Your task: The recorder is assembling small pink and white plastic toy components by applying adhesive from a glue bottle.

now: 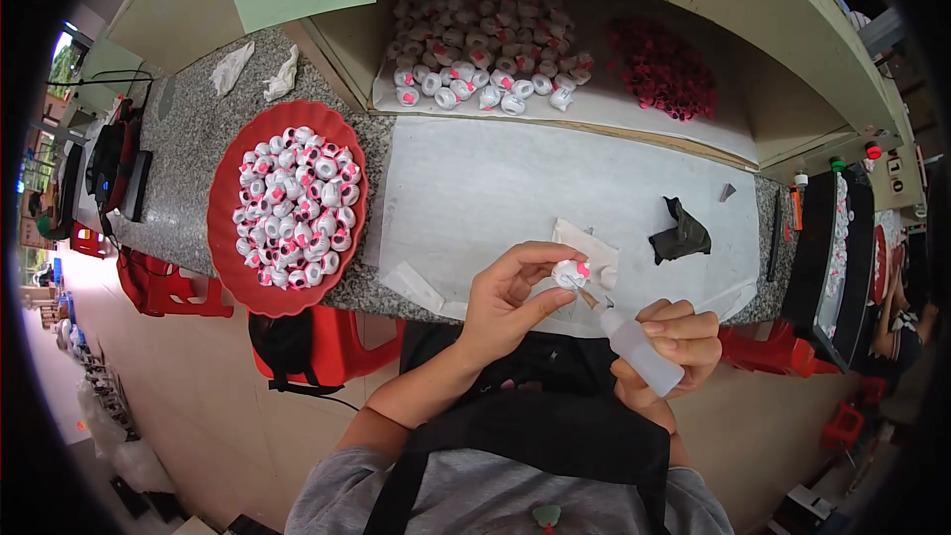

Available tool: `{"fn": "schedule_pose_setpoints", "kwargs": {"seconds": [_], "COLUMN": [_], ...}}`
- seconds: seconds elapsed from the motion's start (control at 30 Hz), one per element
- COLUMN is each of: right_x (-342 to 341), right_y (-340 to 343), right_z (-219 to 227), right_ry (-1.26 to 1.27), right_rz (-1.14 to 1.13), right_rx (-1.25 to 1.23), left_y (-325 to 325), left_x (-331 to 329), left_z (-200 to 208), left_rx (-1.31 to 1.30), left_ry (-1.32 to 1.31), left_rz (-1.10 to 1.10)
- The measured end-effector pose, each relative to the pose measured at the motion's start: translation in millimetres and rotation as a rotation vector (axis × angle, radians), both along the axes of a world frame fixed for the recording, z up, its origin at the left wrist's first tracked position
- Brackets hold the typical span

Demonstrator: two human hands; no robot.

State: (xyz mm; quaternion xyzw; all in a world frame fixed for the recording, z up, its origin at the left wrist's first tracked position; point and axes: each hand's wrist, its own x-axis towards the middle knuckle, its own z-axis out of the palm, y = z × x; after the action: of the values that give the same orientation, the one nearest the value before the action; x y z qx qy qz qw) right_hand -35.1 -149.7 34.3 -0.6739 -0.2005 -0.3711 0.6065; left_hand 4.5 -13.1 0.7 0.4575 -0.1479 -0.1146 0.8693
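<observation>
Between the thumb and fingers of my left hand [500, 299] is a small white rounded piece [568, 274] with a pink patch. My right hand [686, 339] is wrapped round a translucent white squeeze bottle [639, 349], tilted so that its narrow nozzle points up and left. The nozzle tip is at the lower edge of the piece; whether they touch, I cannot tell. Behind my hands a folded whitish cloth or paper [592, 243] lies on the white sheet [475, 193] covering the worktop. A crumpled black piece [681, 231] lies to its right.
A red scalloped basin [223, 213] full of similar white-and-pink pieces stands at the left. The shelf ahead holds a heap of white pieces [475, 50] and a pile of dark pink bits [662, 69]. A conveyor [827, 258] runs at the right. Red stools [342, 347] stand below.
</observation>
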Motion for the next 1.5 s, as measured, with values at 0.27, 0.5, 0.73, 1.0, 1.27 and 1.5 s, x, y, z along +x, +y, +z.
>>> {"fn": "schedule_pose_setpoints", "kwargs": {"seconds": [0.27,0.5,0.73,1.0,1.27,1.5], "right_x": [-1,0,4,69,222,258], "right_y": [-2,-7,-10,-65,-81,-74], "right_z": [0,0,1,4,-37,-52], "right_ry": [0.012,0.057,0.081,0.66,0.771,0.458], "right_rz": [0.029,0.084,0.027,0.085,-0.234,-0.536], "right_rx": [-0.023,-0.029,0.046,0.028,-0.386,-1.084], "left_y": [0,-1,0,27,27,31], "left_x": [1,5,7,19,19,19], "left_z": [-4,-7,-4,-7,-5,-7], "left_rx": [0.123,0.158,0.127,0.087,0.1,0.105], "left_ry": [-0.178,-0.195,-0.138,-0.012,-0.038,-0.006], "left_rz": [0.077,0.113,0.139,0.306,0.337,0.338]}}
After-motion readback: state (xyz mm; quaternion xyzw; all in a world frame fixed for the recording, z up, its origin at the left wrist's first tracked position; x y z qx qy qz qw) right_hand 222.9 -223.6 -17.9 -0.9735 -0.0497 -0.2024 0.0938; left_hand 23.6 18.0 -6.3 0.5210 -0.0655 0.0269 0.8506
